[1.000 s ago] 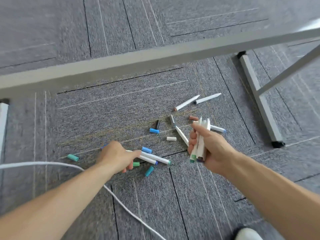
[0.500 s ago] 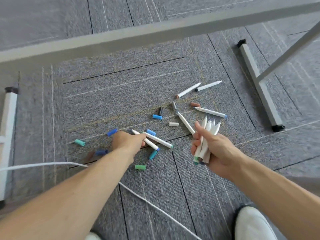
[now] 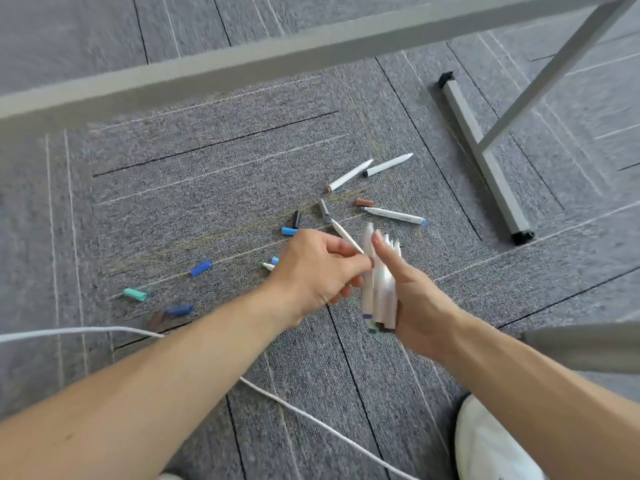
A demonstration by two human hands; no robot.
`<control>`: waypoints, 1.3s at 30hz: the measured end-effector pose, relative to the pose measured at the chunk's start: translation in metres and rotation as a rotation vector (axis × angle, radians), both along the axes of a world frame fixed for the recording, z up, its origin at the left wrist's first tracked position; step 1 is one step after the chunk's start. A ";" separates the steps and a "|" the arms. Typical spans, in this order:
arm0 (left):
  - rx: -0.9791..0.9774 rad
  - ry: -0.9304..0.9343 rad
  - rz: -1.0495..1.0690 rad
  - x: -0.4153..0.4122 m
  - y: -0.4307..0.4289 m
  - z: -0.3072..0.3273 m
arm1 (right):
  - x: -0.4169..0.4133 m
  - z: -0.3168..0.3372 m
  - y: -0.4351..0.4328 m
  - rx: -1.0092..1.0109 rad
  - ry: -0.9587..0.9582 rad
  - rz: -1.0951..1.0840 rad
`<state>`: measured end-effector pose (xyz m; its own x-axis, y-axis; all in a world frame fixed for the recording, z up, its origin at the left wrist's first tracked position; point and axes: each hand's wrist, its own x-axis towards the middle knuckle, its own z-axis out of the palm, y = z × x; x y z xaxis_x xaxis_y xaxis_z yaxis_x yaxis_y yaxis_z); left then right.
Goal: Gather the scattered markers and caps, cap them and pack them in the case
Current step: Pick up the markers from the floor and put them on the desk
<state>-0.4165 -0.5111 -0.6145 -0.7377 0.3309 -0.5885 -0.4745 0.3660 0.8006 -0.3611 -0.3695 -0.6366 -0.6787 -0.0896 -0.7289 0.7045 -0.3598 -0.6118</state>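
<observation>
Grey carpet (image 3: 207, 161) under a table frame (image 3: 242, 60), with a white cable (image 3: 86, 330) trailing back by the wrists. The right hand (image 3: 415, 306) is wrapped round a bundle of markers (image 3: 381, 292), thumb sticking up. The left hand (image 3: 318, 271) has its fingers curled right against that bundle; can't tell if they're pinching one. Loose markers (image 3: 394, 214) lie just past the fingertips, and caps (image 3: 200, 268) are scattered left of the left knuckles.

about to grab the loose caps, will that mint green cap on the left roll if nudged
The mint green cap may roll: it's a short cylinder on its side. The rough carpet likely stops it fast. Small, so probably light.
</observation>
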 end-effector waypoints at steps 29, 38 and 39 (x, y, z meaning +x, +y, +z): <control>-0.125 -0.023 -0.140 -0.015 0.010 -0.020 | -0.010 -0.011 0.037 -0.044 -0.144 -0.170; -0.051 0.052 -0.168 -0.026 0.055 -0.007 | -0.018 -0.006 0.065 -0.050 -0.133 -0.170; -0.073 0.019 -0.098 -0.031 0.053 -0.012 | -0.017 -0.007 0.070 -0.004 -0.162 -0.232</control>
